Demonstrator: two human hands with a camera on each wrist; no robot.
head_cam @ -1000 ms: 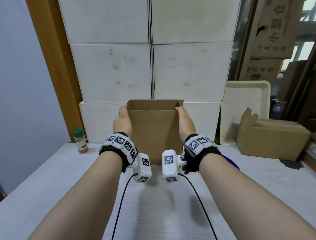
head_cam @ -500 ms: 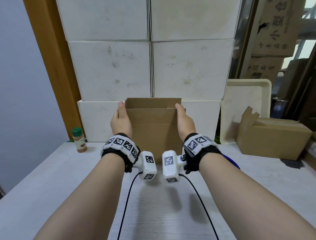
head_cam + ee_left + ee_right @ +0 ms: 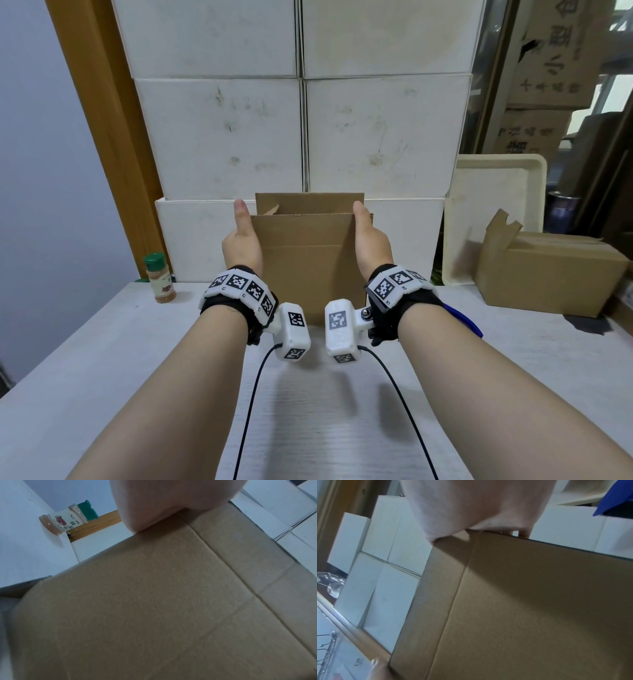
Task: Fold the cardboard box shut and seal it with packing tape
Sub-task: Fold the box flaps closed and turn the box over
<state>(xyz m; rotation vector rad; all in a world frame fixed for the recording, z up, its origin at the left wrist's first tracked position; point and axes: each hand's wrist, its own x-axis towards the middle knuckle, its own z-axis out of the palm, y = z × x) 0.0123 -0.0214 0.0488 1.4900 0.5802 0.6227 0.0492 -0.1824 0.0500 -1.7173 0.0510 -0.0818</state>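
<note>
A brown cardboard box stands upright on the white table, its top flaps up and open. My left hand grips its left side and my right hand grips its right side, thumbs pointing up along the near edges. The other fingers are hidden behind the box in the head view. The left wrist view shows the palm pressed on the box. In the right wrist view, fingertips wrap over the far edge of the box. A blue tape dispenser lies by my right wrist.
Stacked white boxes form a wall right behind the box. A green-capped spice jar stands at the back left. A second cardboard box and a cream tray sit at the back right.
My left thumb has slid up and straightened along the box's left edge. The box stays upright between both hands in about the same place.
</note>
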